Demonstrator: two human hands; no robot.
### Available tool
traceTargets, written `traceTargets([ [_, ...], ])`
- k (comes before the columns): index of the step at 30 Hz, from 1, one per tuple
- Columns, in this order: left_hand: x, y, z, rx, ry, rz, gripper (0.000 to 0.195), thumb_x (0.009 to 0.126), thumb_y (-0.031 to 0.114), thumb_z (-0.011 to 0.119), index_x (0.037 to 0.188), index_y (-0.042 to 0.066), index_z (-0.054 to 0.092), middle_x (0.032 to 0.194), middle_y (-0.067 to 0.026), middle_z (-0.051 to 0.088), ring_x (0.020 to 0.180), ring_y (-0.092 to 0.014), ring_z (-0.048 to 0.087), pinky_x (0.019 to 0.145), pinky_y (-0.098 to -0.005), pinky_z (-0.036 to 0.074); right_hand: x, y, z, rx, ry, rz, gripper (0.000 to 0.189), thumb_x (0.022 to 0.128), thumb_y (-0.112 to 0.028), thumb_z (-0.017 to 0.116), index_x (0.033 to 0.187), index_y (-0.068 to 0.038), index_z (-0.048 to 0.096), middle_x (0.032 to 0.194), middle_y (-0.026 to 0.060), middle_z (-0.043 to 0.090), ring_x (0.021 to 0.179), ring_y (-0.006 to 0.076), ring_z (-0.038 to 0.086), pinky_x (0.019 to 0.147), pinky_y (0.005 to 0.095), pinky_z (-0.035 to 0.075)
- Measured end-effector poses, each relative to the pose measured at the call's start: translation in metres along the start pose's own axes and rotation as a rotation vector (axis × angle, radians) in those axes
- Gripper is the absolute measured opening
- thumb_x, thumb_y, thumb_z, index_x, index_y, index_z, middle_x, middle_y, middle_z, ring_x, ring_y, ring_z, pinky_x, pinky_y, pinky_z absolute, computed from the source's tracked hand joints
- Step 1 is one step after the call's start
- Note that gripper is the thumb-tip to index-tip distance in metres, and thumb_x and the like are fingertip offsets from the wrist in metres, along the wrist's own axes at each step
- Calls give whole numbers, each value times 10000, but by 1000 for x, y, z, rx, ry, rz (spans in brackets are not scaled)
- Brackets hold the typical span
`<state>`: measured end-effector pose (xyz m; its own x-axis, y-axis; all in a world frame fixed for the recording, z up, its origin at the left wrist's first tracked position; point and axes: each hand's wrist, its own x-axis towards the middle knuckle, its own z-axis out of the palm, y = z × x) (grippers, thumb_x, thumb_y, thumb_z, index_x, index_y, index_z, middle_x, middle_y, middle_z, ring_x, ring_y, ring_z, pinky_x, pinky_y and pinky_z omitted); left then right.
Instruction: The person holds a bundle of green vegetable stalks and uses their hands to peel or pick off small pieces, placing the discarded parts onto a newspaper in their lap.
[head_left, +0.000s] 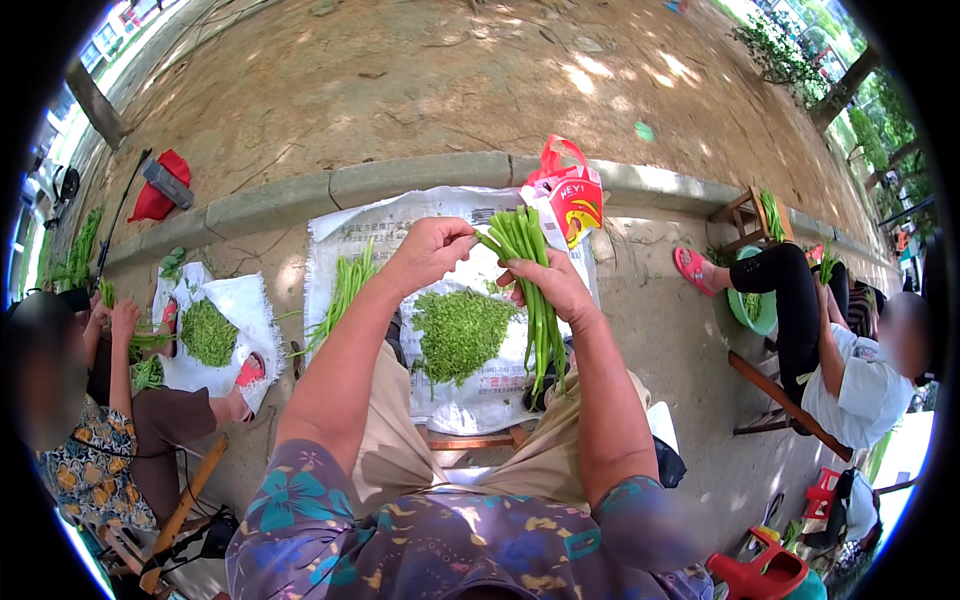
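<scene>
My right hand (551, 285) is closed around a bundle of long green stalks (534, 300), their thick ends up and thin ends hanging toward my knees. My left hand (435, 251) pinches at the tip of one stalk at the top left of the bundle. Below the hands, a heap of small chopped green pieces (461, 334) lies on a white woven plastic sack (442, 412) that bears printing. More long green stalks (349, 289) lie on the sack's left side, partly behind my left forearm.
A red and white carrier bag (574, 202) stands by the concrete kerb (420, 174). At left, a seated person handles stalks beside another green heap (208, 332) on a white sack. At right, another seated person holds greens near a green basin (761, 300). A red plastic stool (761, 574) is at lower right.
</scene>
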<state>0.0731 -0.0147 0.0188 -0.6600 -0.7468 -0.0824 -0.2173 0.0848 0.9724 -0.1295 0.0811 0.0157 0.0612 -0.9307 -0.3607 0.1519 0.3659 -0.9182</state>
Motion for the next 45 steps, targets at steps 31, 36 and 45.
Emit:
traceTargets([
  [31, 11, -10, 29, 304, 574, 429, 23, 705, 9, 591, 720, 0, 606, 654, -97, 574, 514, -166, 523, 489, -288, 419, 2, 4, 15, -124, 239, -277, 162, 768, -120, 654, 872, -2, 612, 712, 21, 610, 580, 78, 543, 527, 238, 446],
  [36, 15, -26, 33, 60, 600, 261, 38, 719, 4, 591, 741, -11, 618, 630, -89, 566, 512, -147, 525, 486, -284, 419, 5, 7, 16, -201, 279, -307, 157, 770, -108, 651, 881, 2, 627, 718, 30, 638, 583, 69, 553, 520, 226, 444],
  [45, 20, -16, 12, -246, 736, 55, 131, 835, 79, 544, 811, -5, 641, 617, -40, 578, 490, -97, 550, 440, -236, 472, -1, 6, 7, -262, 358, -373, 167, 773, -132, 645, 870, 2, 628, 712, 33, 638, 575, 66, 547, 521, 223, 439],
])
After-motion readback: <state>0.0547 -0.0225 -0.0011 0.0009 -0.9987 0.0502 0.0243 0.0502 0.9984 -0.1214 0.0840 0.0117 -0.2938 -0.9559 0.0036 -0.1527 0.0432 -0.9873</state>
